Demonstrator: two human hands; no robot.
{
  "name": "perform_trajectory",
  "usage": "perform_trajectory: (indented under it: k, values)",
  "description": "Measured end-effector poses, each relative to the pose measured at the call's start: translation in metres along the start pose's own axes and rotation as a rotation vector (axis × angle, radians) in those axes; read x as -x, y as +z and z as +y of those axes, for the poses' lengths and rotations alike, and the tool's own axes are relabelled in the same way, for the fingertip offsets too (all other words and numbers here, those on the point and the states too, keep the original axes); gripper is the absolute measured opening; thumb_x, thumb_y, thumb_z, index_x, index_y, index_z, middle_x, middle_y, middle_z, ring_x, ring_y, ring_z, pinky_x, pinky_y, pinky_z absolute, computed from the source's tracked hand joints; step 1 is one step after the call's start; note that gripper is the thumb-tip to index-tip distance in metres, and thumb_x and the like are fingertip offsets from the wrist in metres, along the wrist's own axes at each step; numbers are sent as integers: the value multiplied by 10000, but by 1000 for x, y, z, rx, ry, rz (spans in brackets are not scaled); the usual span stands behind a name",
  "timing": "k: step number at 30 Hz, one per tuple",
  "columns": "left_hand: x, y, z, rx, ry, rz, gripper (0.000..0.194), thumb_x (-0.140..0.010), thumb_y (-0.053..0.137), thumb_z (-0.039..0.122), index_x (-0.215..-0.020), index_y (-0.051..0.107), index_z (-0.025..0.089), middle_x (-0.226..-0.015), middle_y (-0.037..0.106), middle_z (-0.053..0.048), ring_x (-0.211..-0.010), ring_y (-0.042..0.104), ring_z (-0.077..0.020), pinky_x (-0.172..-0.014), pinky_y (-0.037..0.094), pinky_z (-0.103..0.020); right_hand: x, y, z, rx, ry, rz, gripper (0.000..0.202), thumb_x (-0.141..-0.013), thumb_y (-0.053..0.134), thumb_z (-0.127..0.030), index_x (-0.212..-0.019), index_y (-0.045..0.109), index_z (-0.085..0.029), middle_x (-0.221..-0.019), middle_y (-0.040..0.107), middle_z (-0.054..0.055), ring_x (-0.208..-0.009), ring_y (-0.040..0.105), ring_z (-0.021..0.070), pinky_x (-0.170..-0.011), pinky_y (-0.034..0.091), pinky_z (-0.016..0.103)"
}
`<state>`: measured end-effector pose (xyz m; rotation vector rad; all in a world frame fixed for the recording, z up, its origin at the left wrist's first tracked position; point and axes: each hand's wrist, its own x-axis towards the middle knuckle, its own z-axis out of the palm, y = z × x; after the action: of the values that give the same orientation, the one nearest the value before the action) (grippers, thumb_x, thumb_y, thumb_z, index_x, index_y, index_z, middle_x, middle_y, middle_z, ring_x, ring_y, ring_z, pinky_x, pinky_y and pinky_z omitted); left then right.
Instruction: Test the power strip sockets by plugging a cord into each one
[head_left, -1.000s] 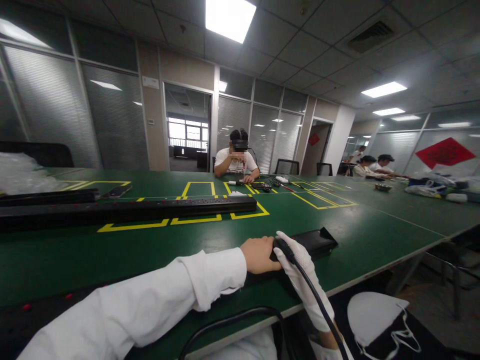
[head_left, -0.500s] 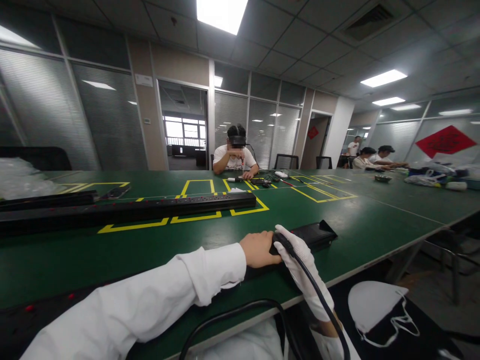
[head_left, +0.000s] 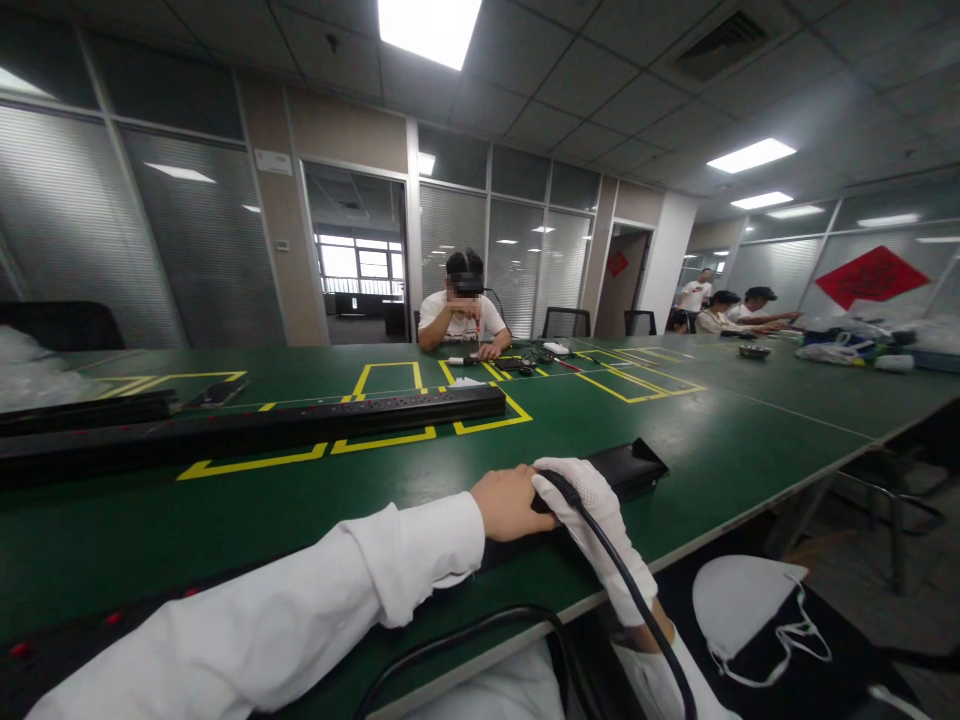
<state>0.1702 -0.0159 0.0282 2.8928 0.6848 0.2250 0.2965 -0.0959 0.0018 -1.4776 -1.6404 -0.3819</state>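
Observation:
A long black power strip (head_left: 626,470) with red switches runs along the near edge of the green table, partly under my left sleeve. My bare left hand (head_left: 510,503) is wrapped over it, its fingertips mostly hidden. Right beside it, my right hand (head_left: 583,503), in a white glove, is closed around the plug (head_left: 561,486) of a thick black power cord (head_left: 622,570). The two hands touch. Whether the plug sits fully in a socket cannot be seen. From my right hand the cord drops past my wrist, and a loop of black cable hangs at the table edge.
Another long black power strip (head_left: 405,408) lies farther back across yellow tape outlines (head_left: 630,400). A co-worker (head_left: 465,305) sits opposite, near small electronics and wires. A white face mask (head_left: 742,610) lies to the lower right. Plastic bags (head_left: 37,370) are at the left.
My gloved fingers have folded down over the plug, where they were more raised before. My left hand keeps its hold on the strip. The view has shifted slightly.

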Motion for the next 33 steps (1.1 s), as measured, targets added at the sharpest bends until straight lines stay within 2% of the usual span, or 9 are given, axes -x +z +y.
perform_trajectory:
  k: [4,10,13,17,20,27,33]
  values:
    - [0,-1,0,6,1,-4,608,-696,389,626,-1153,401,226,-1126,540,-67,-987,538,-263,-823,425,-356,-10,-4,-1,66,-13,-58,197,-830,438,-354,-900,589,-248,-877,617,19,-843,554,158,-801,431,289]
    - [-1,2,-2,4,-16,-3,655,-680,391,649,-1157,389,200,-1131,539,-87,-981,541,-275,-825,424,-364,-24,-8,-1,79,0,-138,251,-849,384,-394,-728,530,-230,-709,578,-13,-663,547,119,-627,429,211]
    - [-1,3,-3,4,-11,8,649,-679,386,649,-1142,401,194,-1113,546,-91,-965,549,-281,-810,431,-372,-22,-7,-2,62,21,-120,227,-851,388,-377,-759,533,-228,-748,581,-5,-691,550,123,-655,432,219]
    - [0,4,-3,5,1,18,622,-686,380,641,-1124,415,201,-1090,555,-84,-952,556,-276,-793,439,-372,-13,-11,-5,47,-46,-134,206,-856,388,-331,-919,565,-246,-869,591,26,-828,545,149,-777,422,261]
    - [0,4,-2,5,8,20,596,-697,371,633,-1108,425,204,-1081,557,-77,-948,558,-265,-795,438,-362,-9,-12,-6,68,-70,-148,215,-854,397,-314,-974,565,-255,-896,589,30,-850,536,158,-805,414,282]
    - [-1,3,-2,-4,-2,15,614,-691,383,632,-1107,433,184,-1068,565,-88,-949,555,-273,-787,442,-363,-9,-11,-6,86,-51,-128,222,-856,394,-318,-967,569,-238,-900,588,37,-856,534,155,-812,404,276]
    - [-2,4,-3,-27,-2,16,674,-682,356,668,-1139,409,175,-1107,551,-102,-947,556,-280,-786,440,-370,-31,-18,-2,75,-59,-263,264,-857,378,-372,-763,569,-215,-741,595,5,-691,552,118,-639,423,206]
